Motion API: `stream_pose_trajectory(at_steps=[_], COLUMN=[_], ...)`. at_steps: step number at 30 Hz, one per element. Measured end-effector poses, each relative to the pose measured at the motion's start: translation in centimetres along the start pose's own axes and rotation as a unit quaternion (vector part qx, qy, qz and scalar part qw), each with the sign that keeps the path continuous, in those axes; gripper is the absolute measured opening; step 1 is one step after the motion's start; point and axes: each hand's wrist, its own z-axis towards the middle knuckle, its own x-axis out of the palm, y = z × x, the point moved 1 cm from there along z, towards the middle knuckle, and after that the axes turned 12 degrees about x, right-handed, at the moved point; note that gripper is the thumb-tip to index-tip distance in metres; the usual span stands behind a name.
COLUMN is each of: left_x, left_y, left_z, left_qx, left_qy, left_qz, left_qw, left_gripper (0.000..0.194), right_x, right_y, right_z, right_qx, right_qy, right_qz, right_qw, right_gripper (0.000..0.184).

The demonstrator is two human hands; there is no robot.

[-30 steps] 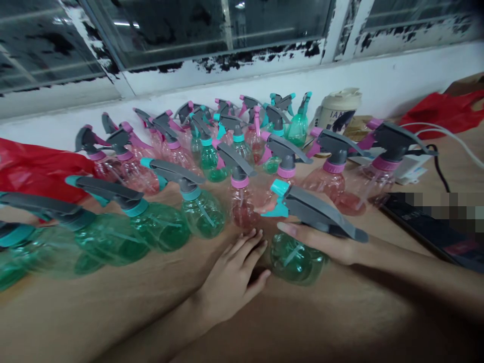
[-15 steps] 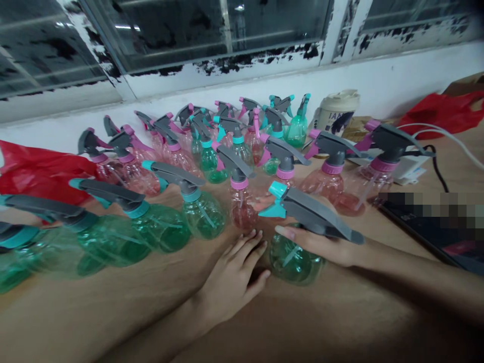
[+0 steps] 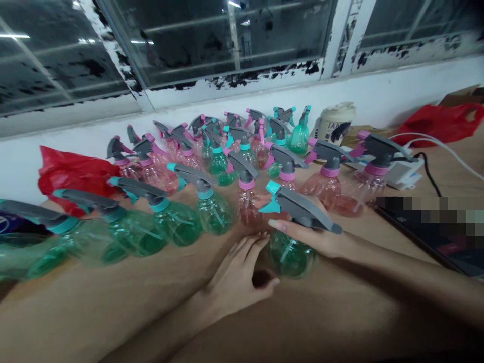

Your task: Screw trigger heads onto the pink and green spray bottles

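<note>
My right hand (image 3: 313,237) wraps round the neck of a green spray bottle (image 3: 289,257), under its grey trigger head with a turquoise nozzle. The bottle stands upright at the table's middle, its nozzle facing left. Just left of it is my left hand (image 3: 242,275), fingers stretched forward and thumb spread apart, holding nothing. Whether its fingertips touch the bottle I cannot tell. Beyond my hands stands a pink spray bottle (image 3: 248,206). A row of green spray bottles, one of them (image 3: 215,214) nearest my left hand, runs off to the left.
Several pink and green spray bottles (image 3: 185,159) crowd toward the wall. Red plastic bags (image 3: 75,174) lie left and far right. A paper cup (image 3: 335,123) stands by the wall. At right are a dark phone-like device (image 3: 419,232), a white adapter (image 3: 403,174) and cables.
The view has turned left and up a little. My left thumb has spread farther from the fingers. My right hand keeps its hold on the green spray bottle.
</note>
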Motion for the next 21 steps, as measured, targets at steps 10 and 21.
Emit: stream_pose_trajectory(at_steps=[10,21], left_x=[-4.1,-9.2], left_y=[-2.5,-1.2], left_z=[-7.7,-19.1], left_qx=[-0.07,-0.212], left_qy=[-0.156,-0.213], left_qz=[0.061,0.073], left_qw=[0.983,0.951], left_gripper=[0.075,0.047], right_x=[9.4,19.3], right_y=[5.0,12.0], right_z=[0.1,3.0], right_qx=[-0.103,-0.179], right_qy=[0.108,0.289], right_qz=[0.072,-0.053], right_qw=[0.986,0.939], right_gripper=[0.038,0.069])
